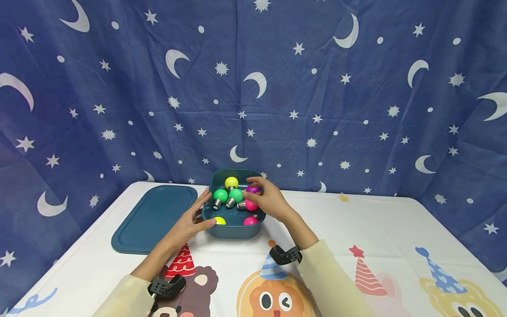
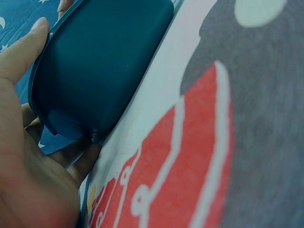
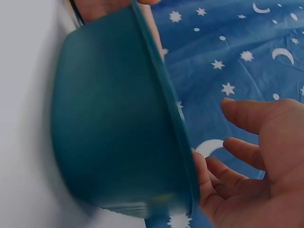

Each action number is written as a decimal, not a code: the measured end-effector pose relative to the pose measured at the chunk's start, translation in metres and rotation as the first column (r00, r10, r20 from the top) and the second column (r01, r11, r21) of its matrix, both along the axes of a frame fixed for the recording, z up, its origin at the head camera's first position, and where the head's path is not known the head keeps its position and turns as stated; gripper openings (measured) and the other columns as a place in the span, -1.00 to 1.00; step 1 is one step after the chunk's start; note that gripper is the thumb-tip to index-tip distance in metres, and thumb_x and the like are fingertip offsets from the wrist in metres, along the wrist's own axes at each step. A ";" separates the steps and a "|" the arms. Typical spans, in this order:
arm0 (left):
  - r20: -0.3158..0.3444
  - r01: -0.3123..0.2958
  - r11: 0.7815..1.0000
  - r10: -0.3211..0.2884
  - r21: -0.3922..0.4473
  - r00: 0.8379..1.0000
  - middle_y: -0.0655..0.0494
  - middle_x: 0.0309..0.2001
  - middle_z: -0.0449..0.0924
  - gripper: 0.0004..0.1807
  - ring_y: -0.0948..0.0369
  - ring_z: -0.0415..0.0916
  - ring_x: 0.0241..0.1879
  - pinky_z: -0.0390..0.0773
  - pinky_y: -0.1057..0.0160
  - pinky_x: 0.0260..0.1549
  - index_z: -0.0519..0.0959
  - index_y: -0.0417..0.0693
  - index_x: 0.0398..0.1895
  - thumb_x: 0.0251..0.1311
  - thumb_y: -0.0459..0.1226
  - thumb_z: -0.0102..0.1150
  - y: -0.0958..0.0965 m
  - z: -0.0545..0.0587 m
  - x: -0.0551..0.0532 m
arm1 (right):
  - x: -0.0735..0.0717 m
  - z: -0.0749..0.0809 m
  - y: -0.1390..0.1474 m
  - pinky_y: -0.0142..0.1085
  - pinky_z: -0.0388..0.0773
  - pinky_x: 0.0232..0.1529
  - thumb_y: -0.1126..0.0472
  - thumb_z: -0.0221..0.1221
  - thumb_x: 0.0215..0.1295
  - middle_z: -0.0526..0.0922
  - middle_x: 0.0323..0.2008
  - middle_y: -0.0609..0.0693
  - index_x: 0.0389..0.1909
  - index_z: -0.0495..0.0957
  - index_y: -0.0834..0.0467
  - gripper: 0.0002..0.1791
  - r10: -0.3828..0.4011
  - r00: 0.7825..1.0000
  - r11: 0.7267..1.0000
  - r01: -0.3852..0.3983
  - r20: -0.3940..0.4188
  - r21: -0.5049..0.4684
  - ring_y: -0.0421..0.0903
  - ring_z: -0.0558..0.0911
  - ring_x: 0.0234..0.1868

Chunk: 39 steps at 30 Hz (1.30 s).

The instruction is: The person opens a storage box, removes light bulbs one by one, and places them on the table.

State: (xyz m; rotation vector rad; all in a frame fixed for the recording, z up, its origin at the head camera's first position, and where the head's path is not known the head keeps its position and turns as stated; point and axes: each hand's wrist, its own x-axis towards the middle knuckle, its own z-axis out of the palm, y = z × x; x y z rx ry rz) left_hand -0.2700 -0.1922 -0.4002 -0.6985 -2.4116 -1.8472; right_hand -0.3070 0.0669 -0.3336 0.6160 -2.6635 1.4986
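A dark teal plastic box [image 1: 233, 231] stands on the table near the curtain. Inside lie several coloured light bulbs with screw bases: a yellow bulb [image 1: 231, 182], a green bulb [image 1: 220, 195], a textured green bulb [image 1: 236, 195], a purple bulb [image 1: 252, 189] and a pink bulb [image 1: 251, 205] among them. My left hand [image 1: 189, 223] holds the box's left end, thumb at the near rim and fingers along the outer wall. Over the right rim my right hand [image 1: 271, 200] reaches in beside the purple and pink bulbs. Its thumb and fingers are apart in the right wrist view, with nothing seen between them.
Left of the box, a flat teal lid [image 1: 152, 218] lies on the table. A white tablecloth [image 1: 328, 229] with cartoon animals covers the table. Behind its far edge hangs a blue curtain [image 1: 285, 145] with moons and stars.
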 end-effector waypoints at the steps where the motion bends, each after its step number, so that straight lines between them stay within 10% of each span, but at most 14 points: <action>1: -0.003 -0.001 1.000 0.001 -0.003 1.000 0.04 0.53 -0.30 -0.11 -0.25 -0.10 0.40 0.07 -0.23 0.26 -0.02 -0.12 0.51 0.20 -0.21 0.25 0.000 0.000 0.000 | 0.001 -0.001 -0.002 -0.22 0.60 -0.15 0.07 0.25 0.26 0.50 0.13 0.14 0.28 0.39 0.07 -0.43 0.009 1.000 1.000 -0.009 -0.004 0.008 -0.03 0.57 -0.08; 15: 0.007 0.016 1.000 -0.016 0.022 1.000 0.13 0.53 -0.30 -0.13 -0.22 -0.11 0.41 0.06 -0.24 0.27 -0.01 -0.03 0.52 0.22 -0.21 0.24 0.000 -0.003 -0.001 | 0.006 -0.002 -0.021 -0.25 0.59 -0.16 0.17 0.31 0.21 0.55 0.09 0.17 0.20 0.47 0.11 -0.48 0.169 0.985 0.981 -0.163 -0.045 0.109 -0.02 0.61 -0.16; 39: 0.009 0.010 1.000 -0.010 0.003 1.000 0.16 0.53 -0.31 -0.15 -0.23 -0.16 0.42 0.04 -0.24 0.27 -0.01 0.06 0.52 0.24 -0.19 0.22 -0.001 0.001 0.002 | 0.007 -0.009 -0.056 -0.46 0.56 -0.22 0.31 0.33 0.16 0.61 -0.01 0.16 0.13 0.52 0.22 -0.53 0.391 0.921 0.872 -0.369 -0.003 0.320 -0.14 0.66 -0.23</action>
